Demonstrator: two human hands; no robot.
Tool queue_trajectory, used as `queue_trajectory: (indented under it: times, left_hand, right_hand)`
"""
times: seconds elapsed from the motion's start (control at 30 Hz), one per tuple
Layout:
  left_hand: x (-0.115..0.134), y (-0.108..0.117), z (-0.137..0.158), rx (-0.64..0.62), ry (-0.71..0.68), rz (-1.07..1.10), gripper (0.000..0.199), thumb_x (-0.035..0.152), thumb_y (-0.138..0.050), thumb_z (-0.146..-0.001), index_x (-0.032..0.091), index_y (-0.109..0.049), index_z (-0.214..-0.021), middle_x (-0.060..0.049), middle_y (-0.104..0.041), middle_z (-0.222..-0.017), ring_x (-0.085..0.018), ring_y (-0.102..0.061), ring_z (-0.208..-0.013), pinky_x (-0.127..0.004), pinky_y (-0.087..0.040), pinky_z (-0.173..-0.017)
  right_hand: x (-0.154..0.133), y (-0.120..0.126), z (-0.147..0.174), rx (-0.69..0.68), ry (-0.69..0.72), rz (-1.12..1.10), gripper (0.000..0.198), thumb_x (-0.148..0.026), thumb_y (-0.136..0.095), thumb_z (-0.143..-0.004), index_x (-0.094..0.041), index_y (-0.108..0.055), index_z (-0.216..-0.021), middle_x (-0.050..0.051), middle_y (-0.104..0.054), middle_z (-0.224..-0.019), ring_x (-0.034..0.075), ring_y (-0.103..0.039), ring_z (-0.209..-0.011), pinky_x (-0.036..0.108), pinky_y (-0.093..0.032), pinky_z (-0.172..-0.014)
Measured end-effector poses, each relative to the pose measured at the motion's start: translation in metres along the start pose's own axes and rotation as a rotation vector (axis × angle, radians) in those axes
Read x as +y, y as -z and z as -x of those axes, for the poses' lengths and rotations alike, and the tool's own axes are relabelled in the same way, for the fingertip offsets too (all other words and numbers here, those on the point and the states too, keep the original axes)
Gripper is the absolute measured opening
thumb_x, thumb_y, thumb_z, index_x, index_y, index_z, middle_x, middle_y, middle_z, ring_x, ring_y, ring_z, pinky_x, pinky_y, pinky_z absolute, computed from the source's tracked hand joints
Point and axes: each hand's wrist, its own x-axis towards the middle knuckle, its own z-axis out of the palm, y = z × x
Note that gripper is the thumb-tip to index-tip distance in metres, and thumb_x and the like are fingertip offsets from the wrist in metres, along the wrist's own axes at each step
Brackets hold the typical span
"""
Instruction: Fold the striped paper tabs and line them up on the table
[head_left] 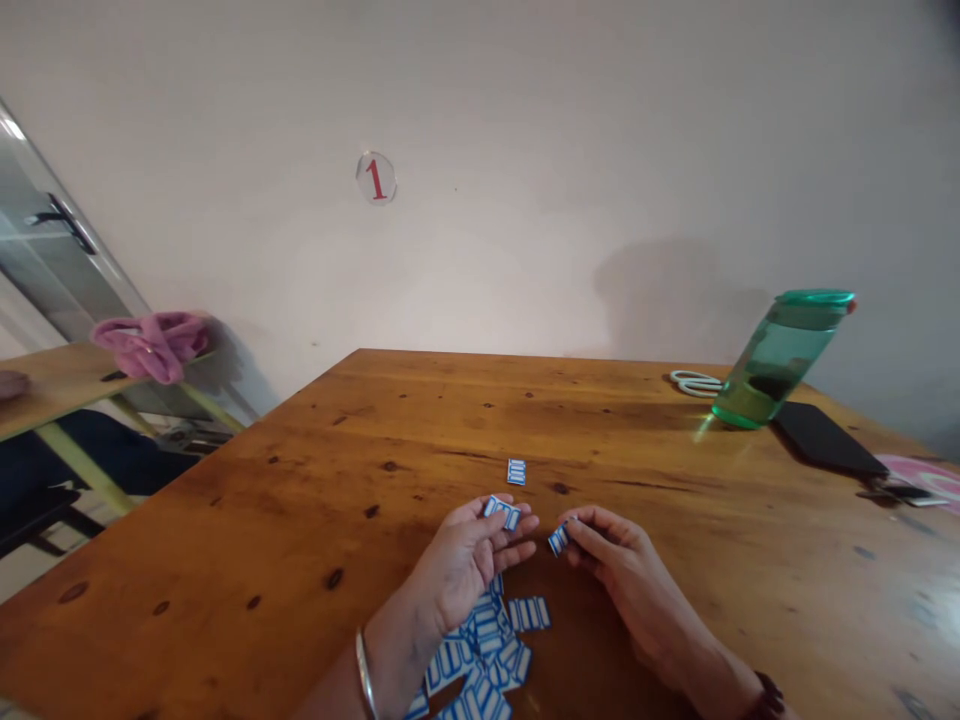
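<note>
My left hand (476, 555), palm turned up, pinches a small blue-and-white striped card (501, 513) between thumb and fingers. Another striped card (559, 538) is held by the thumb and fingertips of my right hand (611, 550), just to the right. A loose pile of similar cards (480, 650) lies under and beside my left wrist, partly hidden by it. One card (529, 613) lies at the pile's right edge. Beyond my hands a single card (517, 472) rests flat on the wooden table (420, 420). Their exact kind is too small to make out.
At the table's right stands a green bottle (780, 360) with liquid in it. A white looped cable (696, 383), a black phone-like slab (829, 440) and a pink round item (922, 478) lie nearby. A pink cloth (154, 345) hangs on another table at left.
</note>
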Motion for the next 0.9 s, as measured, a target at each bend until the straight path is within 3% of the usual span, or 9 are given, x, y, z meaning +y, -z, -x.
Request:
queue_trajectory:
  times: [0.13,0.23,0.4,0.43,0.5,0.57,0.63,0.77,0.9]
  left_hand:
    - [-0.0036,-0.0028,-0.0002,0.098,-0.032,-0.101,0.01,0.008,-0.056,-0.075,0.015,-0.049,-0.077,-0.011,-0.068,-0.086,-0.018,-0.067,-0.078,-0.028,-0.052,-0.069]
    - [-0.0035,-0.0026,0.0001,0.132,-0.038,-0.191,0.012,0.013,-0.061,-0.071,0.016,-0.049,-0.073,-0.008,-0.069,-0.079,-0.017,-0.066,-0.067,-0.023,-0.05,-0.053]
    - [-0.0027,-0.0006,0.0004,0.108,-0.099,-0.32,0.013,0.023,-0.063,-0.069,0.013,-0.058,-0.073,-0.006,-0.07,-0.079,-0.005,-0.05,-0.03,-0.014,-0.021,-0.027]
    - [-0.0028,-0.0011,0.0005,0.101,-0.112,-0.316,0.013,0.023,-0.063,-0.069,0.012,-0.059,-0.074,-0.006,-0.07,-0.079,-0.003,-0.048,-0.029,-0.015,-0.022,-0.026]
    - [-0.0033,-0.0031,0.0005,0.103,-0.114,-0.26,0.012,0.021,-0.064,-0.068,0.012,-0.061,-0.076,-0.007,-0.07,-0.081,-0.007,-0.057,-0.04,-0.015,-0.035,-0.032]
    - [-0.004,-0.0052,0.0004,0.123,-0.109,-0.194,0.012,0.019,-0.065,-0.068,0.011,-0.062,-0.077,-0.009,-0.07,-0.08,-0.013,-0.066,-0.063,-0.018,-0.049,-0.051]
    - [-0.0048,-0.0065,0.0002,0.128,-0.109,-0.179,0.012,0.019,-0.065,-0.068,0.011,-0.061,-0.077,-0.009,-0.07,-0.075,-0.017,-0.067,-0.071,-0.022,-0.052,-0.062]
    - [-0.0062,-0.0064,0.001,0.125,-0.111,-0.244,0.016,0.024,-0.068,-0.066,0.013,-0.057,-0.071,-0.008,-0.069,-0.065,-0.016,-0.066,-0.057,-0.023,-0.051,-0.052]
    - [-0.0068,-0.0059,0.0024,0.114,-0.131,-0.264,0.02,0.03,-0.068,-0.067,0.013,-0.057,-0.068,-0.009,-0.069,-0.066,-0.017,-0.066,-0.057,-0.023,-0.051,-0.052]
  right_hand:
    - [0.0004,0.0008,-0.0009,-0.024,-0.025,-0.068,0.016,-0.031,-0.069,-0.068,-0.017,-0.064,-0.073,-0.003,-0.06,-0.062,0.008,-0.05,-0.057,0.019,-0.04,-0.057]
    - [0.0,0.0004,-0.0004,-0.058,-0.06,-0.132,0.017,-0.029,-0.072,-0.065,-0.017,-0.064,-0.074,-0.001,-0.063,-0.067,0.01,-0.055,-0.062,0.02,-0.042,-0.062]
    - [-0.0001,-0.0004,0.0015,-0.062,-0.103,-0.146,0.016,-0.029,-0.071,-0.066,-0.017,-0.061,-0.069,0.0,-0.065,-0.066,0.011,-0.058,-0.062,0.021,-0.043,-0.062]
    - [-0.0001,-0.0006,0.0016,-0.064,-0.106,-0.144,0.016,-0.029,-0.07,-0.066,-0.017,-0.061,-0.068,0.0,-0.065,-0.065,0.01,-0.057,-0.061,0.021,-0.043,-0.061]
    - [-0.0006,-0.001,0.0015,-0.063,-0.11,-0.148,0.016,-0.029,-0.071,-0.066,-0.017,-0.06,-0.067,-0.001,-0.063,-0.063,0.009,-0.056,-0.058,0.021,-0.043,-0.06]
    - [-0.0013,-0.0014,0.0011,-0.054,-0.11,-0.158,0.018,-0.029,-0.072,-0.064,-0.017,-0.06,-0.068,-0.002,-0.063,-0.063,0.009,-0.056,-0.058,0.021,-0.043,-0.061]
    - [-0.0022,-0.0017,0.0011,-0.049,-0.103,-0.154,0.019,-0.03,-0.073,-0.063,-0.017,-0.061,-0.069,-0.002,-0.063,-0.064,0.009,-0.056,-0.059,0.021,-0.043,-0.061]
    - [-0.0037,-0.0018,0.0023,-0.057,-0.058,-0.128,0.019,-0.031,-0.073,-0.064,-0.017,-0.06,-0.068,-0.002,-0.061,-0.059,0.009,-0.054,-0.056,0.02,-0.042,-0.058]
    - [-0.0041,-0.002,0.0031,-0.069,-0.036,-0.128,0.017,-0.03,-0.072,-0.065,-0.017,-0.061,-0.068,-0.003,-0.06,-0.058,0.008,-0.053,-0.054,0.019,-0.041,-0.057]
